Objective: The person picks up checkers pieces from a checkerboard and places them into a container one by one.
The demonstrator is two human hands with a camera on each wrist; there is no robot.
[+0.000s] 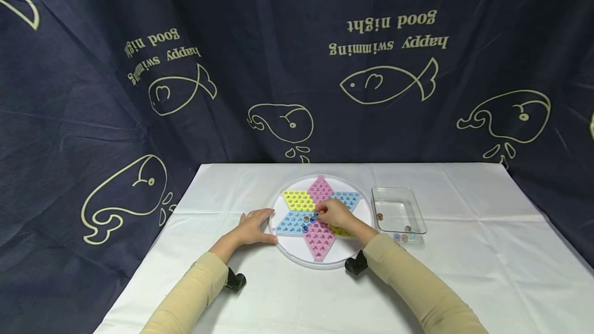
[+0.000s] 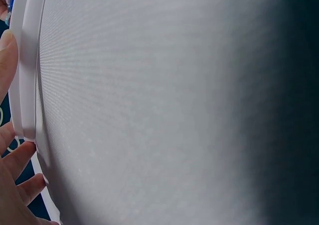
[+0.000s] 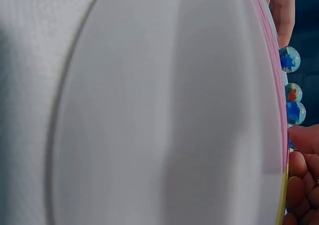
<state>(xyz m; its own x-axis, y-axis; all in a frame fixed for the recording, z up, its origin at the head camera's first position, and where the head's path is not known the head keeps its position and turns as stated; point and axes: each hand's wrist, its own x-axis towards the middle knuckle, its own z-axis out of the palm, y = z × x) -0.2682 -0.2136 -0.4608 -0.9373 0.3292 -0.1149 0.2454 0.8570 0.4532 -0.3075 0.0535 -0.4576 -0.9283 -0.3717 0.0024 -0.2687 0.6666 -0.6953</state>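
Observation:
A round white Chinese checkers board [image 1: 290, 255] with a pink, yellow and blue star lies on the table. Several glass marbles sit around its centre and left blue point, among them a blue marble [image 3: 290, 59] and an orange-red marble [image 3: 293, 92]. My right hand [image 1: 335, 214] is over the middle of the board, its thumb and fingertips pinching a blue marble [image 3: 291, 144] mostly covered by the thumb. At the board's left rim, my left hand [image 1: 250, 227] rests with thumb and fingers spread along the edge; the rim [image 2: 28, 75] passes beside its fingers.
Right of the board stands a clear plastic box [image 1: 394, 207] with several marbles in and showing through it. White cloth [image 1: 464, 251] covers the table. A dark curtain [image 1: 297, 55] with fish drawings hangs behind. Black devices [image 1: 235, 281] are worn at both wrists.

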